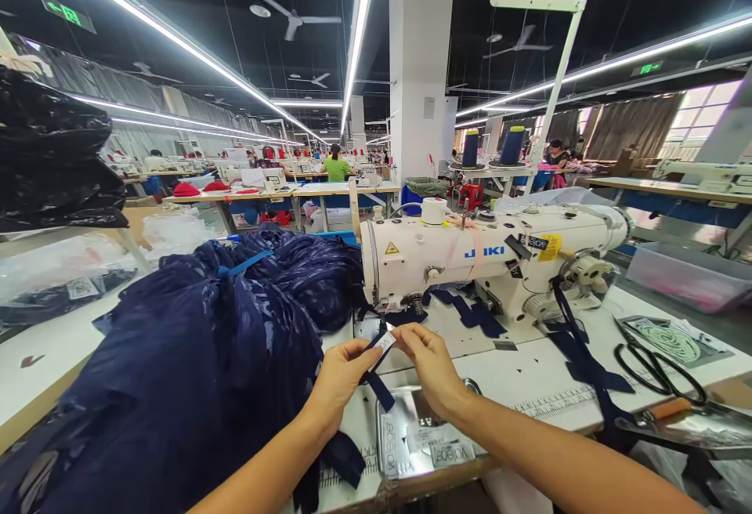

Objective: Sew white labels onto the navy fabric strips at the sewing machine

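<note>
At the far left a black plastic bag [50, 153] sits on a raised shelf, with clear plastic bags [64, 267] below it on the white table [41, 349]. A large heap of dark navy fabric [193, 357] covers the left part of the table and reaches up against the left end of the sewing machine. The left hand [341, 377] rises from the bottom edge, its thumb and fingers pinched on a narrow navy strip [376, 381] that hangs down past the wrist toward the table's front edge. At the top of that strip sits a small white label [385, 340], held just in front of the needle area of the machine and between the 2 hands. The right hand [432, 365] meets it from the other side, its fingertips [403, 334] pinching the label's right end, so both hands are closed on the same small piece and almost touch each other. Under the right wrist lies a shiny metal tray [405, 428] with several printed labels in it. Behind the hands stands the white sewing machine [487, 255], with more navy strips [467, 310] lying at its base and another draped down its right end. Farther right, black-handled scissors [658, 369] rest on the table, and a translucent bin [687, 275] stands beyond them.
</note>
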`<state>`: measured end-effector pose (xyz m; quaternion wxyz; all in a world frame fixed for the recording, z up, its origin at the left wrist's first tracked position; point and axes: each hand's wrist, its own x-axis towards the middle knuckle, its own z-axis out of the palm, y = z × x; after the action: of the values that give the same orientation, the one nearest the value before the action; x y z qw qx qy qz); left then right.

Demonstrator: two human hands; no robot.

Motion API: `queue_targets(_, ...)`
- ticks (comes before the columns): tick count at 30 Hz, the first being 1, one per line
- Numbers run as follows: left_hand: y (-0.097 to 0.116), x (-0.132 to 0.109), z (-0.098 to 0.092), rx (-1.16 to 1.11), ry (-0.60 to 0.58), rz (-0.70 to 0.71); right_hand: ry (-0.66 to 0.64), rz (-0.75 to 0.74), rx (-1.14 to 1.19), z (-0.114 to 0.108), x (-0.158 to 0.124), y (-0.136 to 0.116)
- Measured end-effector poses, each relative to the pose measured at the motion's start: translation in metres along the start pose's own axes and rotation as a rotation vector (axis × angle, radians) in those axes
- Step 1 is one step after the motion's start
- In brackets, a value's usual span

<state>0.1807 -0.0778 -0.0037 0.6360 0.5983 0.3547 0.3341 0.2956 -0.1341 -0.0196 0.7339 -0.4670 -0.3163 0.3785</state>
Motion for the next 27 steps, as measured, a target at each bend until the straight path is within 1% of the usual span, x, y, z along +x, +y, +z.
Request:
queue_targets(2, 0.002, 0.0, -0.002, -0.001, -0.002, -0.009, -0.054, 0.029, 0.001, -0.005, 0.005, -0.001)
queue_targets(5, 0.004, -0.001, -0.005, 0.003, -0.016, -0.014, -0.184, 0.051, -0.108, -0.009, 0.011, -0.003)
queue_targets(7, 0.005, -0.001, -0.005, 0.001, -0.034, -0.025, -0.234, 0.055, -0.177, -0.009, 0.013, -0.005)
queue_targets(13, 0.0, 0.0, -0.009, 0.027, -0.059, -0.022, -0.21, 0.058, -0.236, -0.005, 0.013, -0.007)
queue_targets(19, -0.001, 0.001, -0.01, 0.064, -0.086, -0.013, -0.221, 0.041, -0.288, -0.005, 0.012, -0.011)
queue_targets(24, 0.002, 0.001, -0.01, 0.108, -0.113, -0.014, -0.215, 0.017, -0.298, -0.006, 0.012, -0.004)
queue_targets(26, 0.002, 0.003, -0.012, 0.151, -0.14, -0.012, -0.242, 0.016, -0.286, -0.009, 0.012, 0.001)
queue_targets(27, 0.002, 0.004, -0.014, 0.185, -0.161, -0.012, -0.276, 0.02, -0.287, -0.012, 0.013, 0.002)
